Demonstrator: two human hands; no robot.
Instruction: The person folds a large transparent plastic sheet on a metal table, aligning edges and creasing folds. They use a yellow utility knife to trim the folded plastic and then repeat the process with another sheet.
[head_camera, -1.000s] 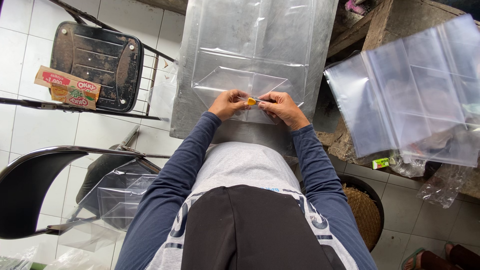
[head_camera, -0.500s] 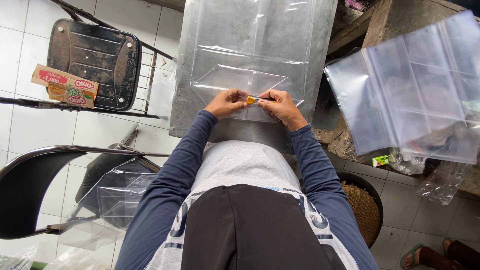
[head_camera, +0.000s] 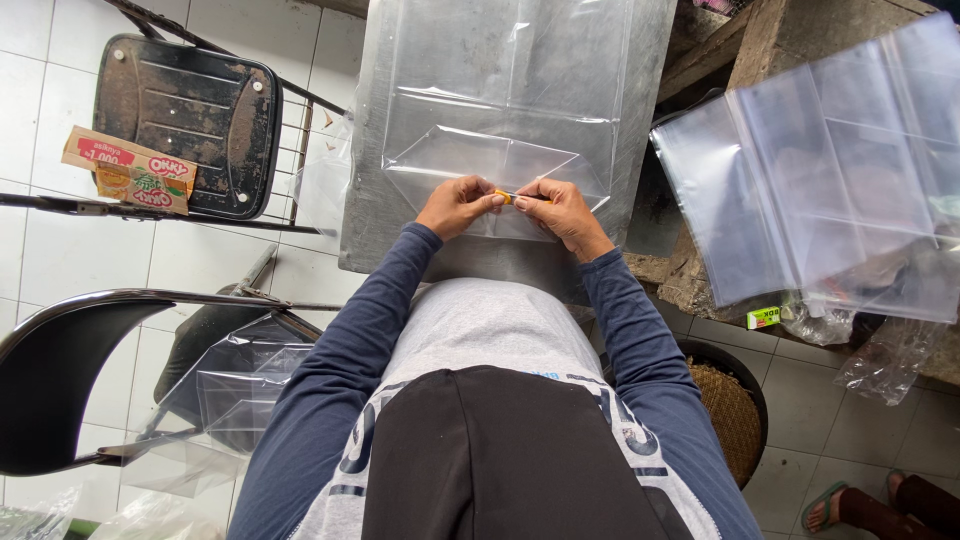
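The person's left hand and right hand meet at the near edge of a grey metal table, both pinched shut on a small orange-yellow object held between the fingertips; it is too small to tell what kind of thing it is. The left grip closes on its left end, the right grip on its right end (a thin dark part seems to run on under the right fingers). Both hands rest on a clear plastic bag spread flat over the table, its near end folded into a pointed flap just beyond the knuckles. To the right, on a wooden bench, lies a stack of clear plastic sheets, with crumpled plastic and a small green box below it. On the left stands a worn black chair carrying a printed cardboard packet. Nearer, more folded clear bags lie on another dark chair, and a woven basket sits on the tiled floor by the right elbow
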